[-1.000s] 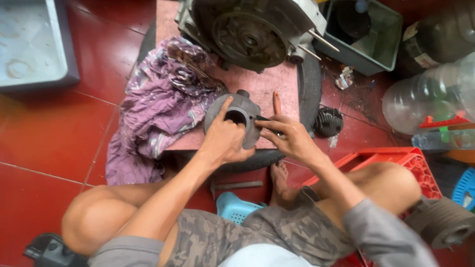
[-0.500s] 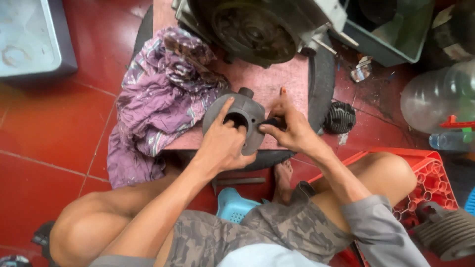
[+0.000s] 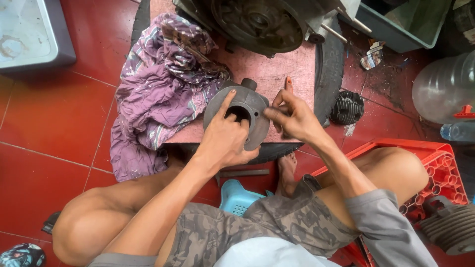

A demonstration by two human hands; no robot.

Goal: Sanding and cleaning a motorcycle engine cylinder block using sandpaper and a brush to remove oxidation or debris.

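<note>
Red floor tiles (image 3: 59,128) filled the background, and on them lay a pinkish board (image 3: 282,69) resting over a black tyre (image 3: 329,74), which served as a low counter. On this board stood the grey engine cylinder (image 3: 247,106), near its front edge, with the round bore facing up towards the camera. A crumpled purple cloth (image 3: 158,84) lay just beside it on the left, and a large engine case (image 3: 257,22) stood behind it.

The left hand (image 3: 225,141) held the cylinder from the near side; its fingers were curled around the rim, with the index finger stretched along the top and the thumb at the edge of the bore. The right hand (image 3: 294,116) was touching the right side of the cylinder with narrow, pinched fingers; I cannot tell if it held some small part between them.

I judge the cylinder to be cast metal, so it is heavy, stiff and not fragile, but probably a bit oily and slippery. The best place to take hold seems to be the outer rim or through the bore.

A finned cylinder head (image 3: 346,106), a red crate (image 3: 440,168) and a clear water jug (image 3: 445,89) stood to the right.
</note>
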